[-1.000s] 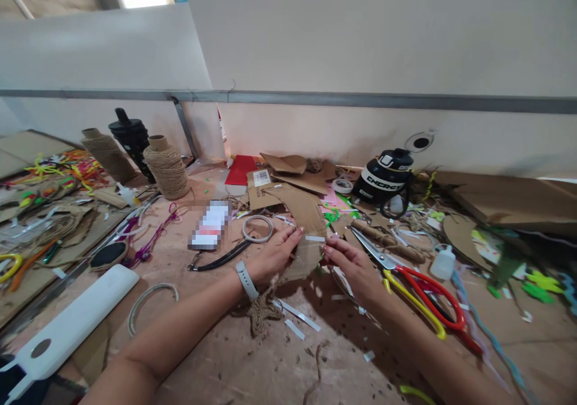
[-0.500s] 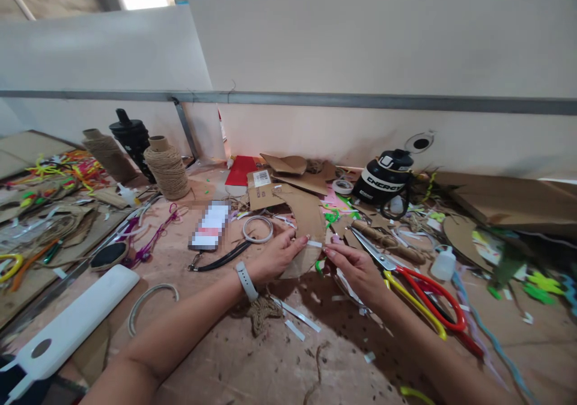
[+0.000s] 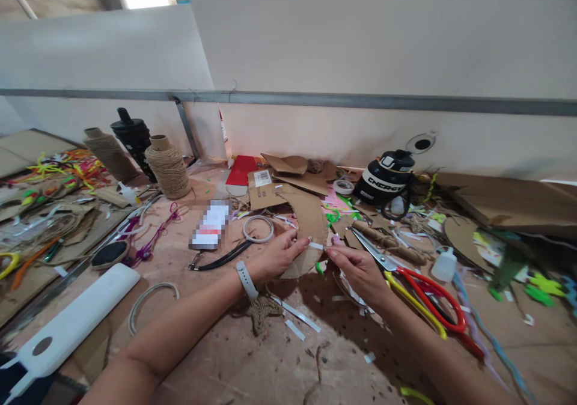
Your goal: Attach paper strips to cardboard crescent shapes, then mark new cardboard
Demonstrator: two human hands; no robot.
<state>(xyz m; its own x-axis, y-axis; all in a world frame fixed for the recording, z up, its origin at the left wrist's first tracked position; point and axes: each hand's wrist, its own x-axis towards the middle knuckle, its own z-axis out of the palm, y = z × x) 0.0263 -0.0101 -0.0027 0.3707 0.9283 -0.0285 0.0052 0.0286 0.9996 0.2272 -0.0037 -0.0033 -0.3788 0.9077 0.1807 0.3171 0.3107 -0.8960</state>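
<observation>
My left hand (image 3: 276,255) holds a rounded piece of brown cardboard (image 3: 303,259) at the middle of the worktop, with a watch band on its wrist. My right hand (image 3: 356,268) pinches a small white strip of tape backing (image 3: 316,246) at the cardboard's upper edge, fingertips almost meeting those of the left hand. A larger curved cardboard cut-out (image 3: 306,210) lies just behind. Scissors with red and yellow handles (image 3: 417,291) lie right of my right hand. A small twine star (image 3: 261,313) rests under my left wrist.
Twine spools (image 3: 167,166) and a black bottle (image 3: 130,137) stand at the back left. A phone (image 3: 210,225), a metal ring (image 3: 258,228), a black jug (image 3: 385,179), a small glue bottle (image 3: 444,264), cardboard scraps, coloured pipe cleaners and paper strips lie scattered. A white flat device (image 3: 72,321) lies near left.
The cardboard piece was tilted and lifted slightly, and my right fingers moved up to its top edge and took hold of the white strip there.
</observation>
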